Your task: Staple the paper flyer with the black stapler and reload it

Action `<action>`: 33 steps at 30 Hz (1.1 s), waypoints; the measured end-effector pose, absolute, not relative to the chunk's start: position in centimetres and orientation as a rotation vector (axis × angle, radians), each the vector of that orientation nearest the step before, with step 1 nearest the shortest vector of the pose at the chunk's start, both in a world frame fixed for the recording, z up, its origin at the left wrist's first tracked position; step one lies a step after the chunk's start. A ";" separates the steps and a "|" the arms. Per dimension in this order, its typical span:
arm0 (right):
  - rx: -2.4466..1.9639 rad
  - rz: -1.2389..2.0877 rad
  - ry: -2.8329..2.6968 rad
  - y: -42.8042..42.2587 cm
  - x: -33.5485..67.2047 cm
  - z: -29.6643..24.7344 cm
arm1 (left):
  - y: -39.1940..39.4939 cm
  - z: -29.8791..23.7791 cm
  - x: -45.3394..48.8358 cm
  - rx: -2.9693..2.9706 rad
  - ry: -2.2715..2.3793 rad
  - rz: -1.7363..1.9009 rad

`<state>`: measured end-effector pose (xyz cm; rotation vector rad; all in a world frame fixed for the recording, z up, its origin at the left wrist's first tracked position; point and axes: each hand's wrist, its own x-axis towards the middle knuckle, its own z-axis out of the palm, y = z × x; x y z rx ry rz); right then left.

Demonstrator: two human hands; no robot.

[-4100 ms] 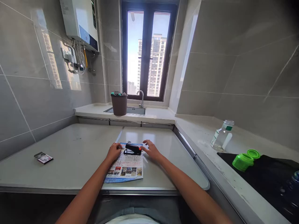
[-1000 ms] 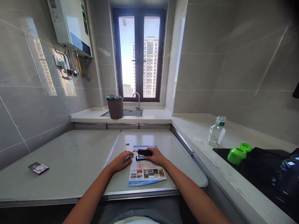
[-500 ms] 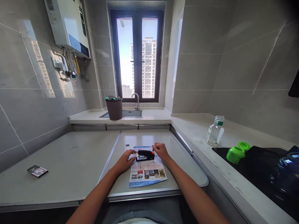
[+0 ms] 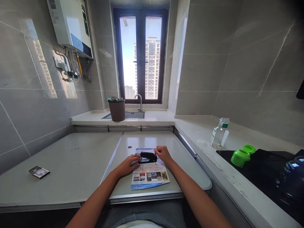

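Observation:
A black stapler (image 4: 148,157) with a red part at its right end lies across a printed leaflet (image 4: 150,183) on the table. My left hand (image 4: 129,164) is at the stapler's left end, its fingers closed around the tip. At the other end, my right hand (image 4: 162,153) has curled fingers pinching by the red part, which they partly cover. The leaflet carries text and a row of small photos, and its upper part is partly hidden by the stapler. A small strip of staples (image 4: 129,147) lies on the table beyond my left hand.
A small box (image 4: 41,172) lies at the table's left. On the right counter stand a glass bottle (image 4: 219,133) and an open green jar (image 4: 240,157), beside a dark hob (image 4: 266,177). A brown bin (image 4: 117,110) stands by the sink (image 4: 135,115).
My left hand's fingers have moved right and onto the stapler's left end. My right hand has shifted slightly left, covering more of the red part. The leaflet stays in place.

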<state>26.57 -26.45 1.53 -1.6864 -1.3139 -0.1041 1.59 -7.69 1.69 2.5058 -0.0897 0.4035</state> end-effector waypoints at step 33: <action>-1.710 0.113 -1.168 -25.9 27.3 0.9 | -7.1 1.8 1.4 2.415 -0.069 0.433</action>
